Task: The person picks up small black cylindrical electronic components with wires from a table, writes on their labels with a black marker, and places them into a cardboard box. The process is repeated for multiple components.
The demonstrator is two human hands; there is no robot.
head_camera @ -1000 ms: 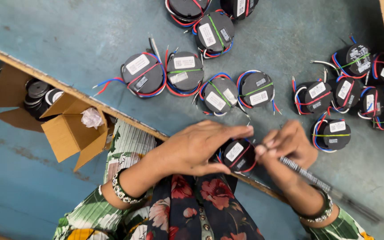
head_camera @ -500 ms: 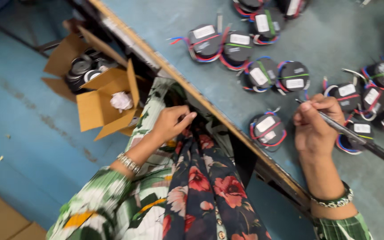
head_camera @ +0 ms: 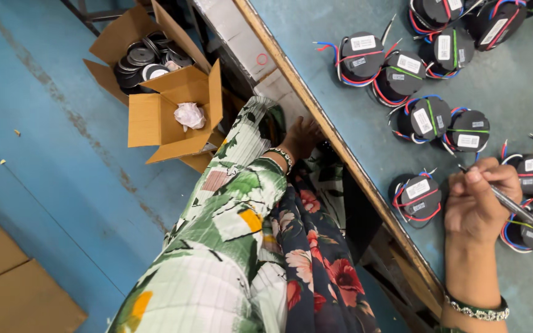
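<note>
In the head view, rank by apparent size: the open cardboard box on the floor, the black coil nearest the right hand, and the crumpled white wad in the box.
1. Open cardboard box
2. Black coil
3. Crumpled white wad

The floor lies farther from the camera, so true sizes are unsure.

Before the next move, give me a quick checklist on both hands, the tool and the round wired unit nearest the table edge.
1. Right hand has a firm grip on the slim metal tool: ok.
2. Nearest black round unit lies flat on the table, label up, apart from the others: ok.
3. Tool tip touching that unit: not ok, it sits beside the unit.
4. Left hand in clear view: not ok, it is below the table edge.
5. Left hand holding anything: cannot tell.
6. Open cardboard box on the floor beside the left arm: ok.
</note>
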